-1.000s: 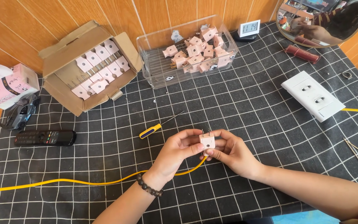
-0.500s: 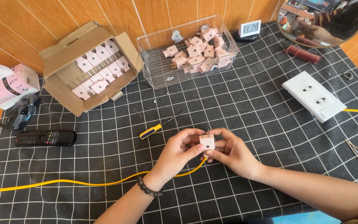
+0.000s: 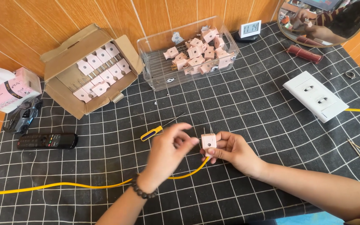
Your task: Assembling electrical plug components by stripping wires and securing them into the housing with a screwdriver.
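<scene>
I see right hand (image 3: 234, 152) pinching pink plug (image 3: 208, 141) w/ yellow cable (image 3: 84, 186) trailing under left hand (image 3: 169, 154), fingers loosely curled just beside; plug's prob light, rigid plastic—grip its flat sides.

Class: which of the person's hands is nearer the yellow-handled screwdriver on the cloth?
Left. The left hand lies just right of and below the screwdriver, nearly touching it. The right hand is farther right, holding the pink plug.

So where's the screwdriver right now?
In the head view, the yellow-handled screwdriver lies on the checked cloth just left of centre, beside the left hand and below the clear bin.
</scene>
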